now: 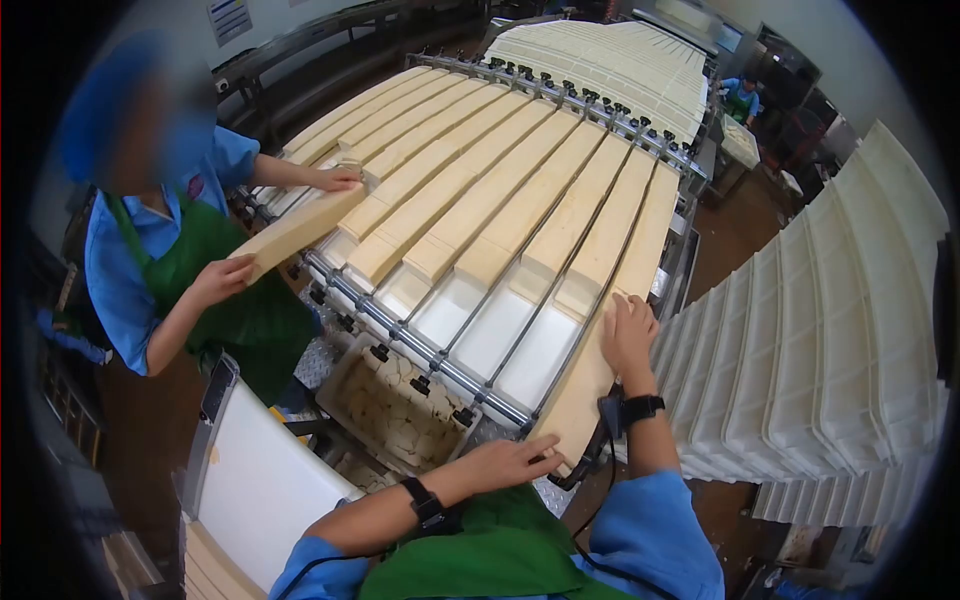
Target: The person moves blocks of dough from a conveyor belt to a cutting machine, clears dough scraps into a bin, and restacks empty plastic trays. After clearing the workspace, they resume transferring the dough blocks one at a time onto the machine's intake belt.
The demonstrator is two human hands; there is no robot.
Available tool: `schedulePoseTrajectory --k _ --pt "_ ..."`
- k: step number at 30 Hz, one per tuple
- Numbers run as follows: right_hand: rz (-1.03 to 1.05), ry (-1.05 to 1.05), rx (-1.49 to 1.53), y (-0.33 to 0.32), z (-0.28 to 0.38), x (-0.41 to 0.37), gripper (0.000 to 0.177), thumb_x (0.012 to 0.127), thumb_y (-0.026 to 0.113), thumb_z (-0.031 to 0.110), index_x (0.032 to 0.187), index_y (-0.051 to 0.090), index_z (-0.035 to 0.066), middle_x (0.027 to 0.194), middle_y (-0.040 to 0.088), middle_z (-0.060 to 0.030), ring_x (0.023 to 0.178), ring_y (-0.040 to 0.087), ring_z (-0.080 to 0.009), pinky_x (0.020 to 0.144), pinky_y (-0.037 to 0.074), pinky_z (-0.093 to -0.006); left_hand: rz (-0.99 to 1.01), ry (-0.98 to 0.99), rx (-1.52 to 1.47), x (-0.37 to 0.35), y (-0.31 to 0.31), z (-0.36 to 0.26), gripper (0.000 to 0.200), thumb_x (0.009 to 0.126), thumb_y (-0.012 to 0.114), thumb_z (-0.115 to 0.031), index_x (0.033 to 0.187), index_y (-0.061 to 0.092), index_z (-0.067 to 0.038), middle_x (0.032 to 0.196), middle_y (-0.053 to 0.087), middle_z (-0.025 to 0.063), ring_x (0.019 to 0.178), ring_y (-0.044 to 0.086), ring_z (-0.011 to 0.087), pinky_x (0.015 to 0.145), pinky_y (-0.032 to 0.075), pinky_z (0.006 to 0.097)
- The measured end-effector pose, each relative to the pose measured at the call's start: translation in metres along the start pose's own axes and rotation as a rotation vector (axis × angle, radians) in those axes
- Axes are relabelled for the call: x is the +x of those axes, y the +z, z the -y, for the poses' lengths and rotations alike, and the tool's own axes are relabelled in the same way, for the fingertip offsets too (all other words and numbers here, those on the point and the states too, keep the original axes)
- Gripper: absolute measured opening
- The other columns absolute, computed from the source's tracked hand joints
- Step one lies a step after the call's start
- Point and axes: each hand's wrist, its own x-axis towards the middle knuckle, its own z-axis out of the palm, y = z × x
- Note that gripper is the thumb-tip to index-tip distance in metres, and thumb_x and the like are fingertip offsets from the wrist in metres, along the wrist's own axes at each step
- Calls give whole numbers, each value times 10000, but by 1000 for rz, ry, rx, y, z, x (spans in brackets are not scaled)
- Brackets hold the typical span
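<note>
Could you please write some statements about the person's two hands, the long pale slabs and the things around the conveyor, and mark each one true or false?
1. Both the left hand and the right hand rest on the rightmost slab. True.
2. The co-worker's hands are empty. False: they hold a lifted slab beside the conveyor.
3. White trays stand stacked to the right of the conveyor. True.
4. The bin under the conveyor's near end is empty. False: it holds pale pieces.
</note>
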Motion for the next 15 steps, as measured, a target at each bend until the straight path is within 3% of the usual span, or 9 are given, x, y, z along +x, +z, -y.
schedulePoseTrajectory --k 1,3,5,7,9,11,15 --pt "-2 -5 2 -8 3 -5 359 894 499 224 1207 542 52 1233 516 -136 1185 427 -320 996 279 -503 49 -30 -14 8 0 3 488 826 540 -66 1297 462 -166 1347 447 164 835 674 268 622 571 339" --pt "-24 -61 307 -26 9 -23 335 906 477 198 1194 546 41 1219 522 -147 1161 445 -328 990 281 -481 90 -63 -19 12 3 9 451 832 529 -72 1269 459 -158 1357 438 162 829 672 289 616 570 355" --pt "110 -68 571 -36 2 -51 386 911 474 269 1210 531 32 1200 531 -164 1140 464 -339 994 283 -464 23 -20 -4 7 16 14 368 820 557 -81 1176 514 -162 1316 473 162 676 663 270 583 560 344" --pt "127 -73 763 -58 14 -90 528 894 494 428 1237 516 27 1213 530 -194 1158 465 -360 1007 279 -445 23 -54 2 5 13 9 307 824 554 -88 1121 512 -156 1314 473 157 675 659 283 582 558 350" --pt "107 -205 772 -47 16 -136 688 845 493 591 1241 508 30 1277 495 -212 1207 438 -377 1006 284 -471 24 -73 14 7 8 9 246 829 551 -96 1066 510 -151 1311 474 152 673 655 295 582 556 355" --pt "133 -416 667 -63 29 -155 700 802 609 552 1270 471 50 1335 442 -248 1221 422 -409 989 294 -514 24 -132 -89 7 4 8 175 834 551 -93 1003 511 -113 1327 443 134 730 657 311 579 555 369" --pt "-23 -407 529 -47 37 -164 692 765 713 415 1297 428 77 1349 413 -269 1210 421 -422 969 301 -546 -93 -326 -159 -16 -16 8 189 799 642 -132 944 523 -113 1196 580 68 818 663 287 650 552 368"
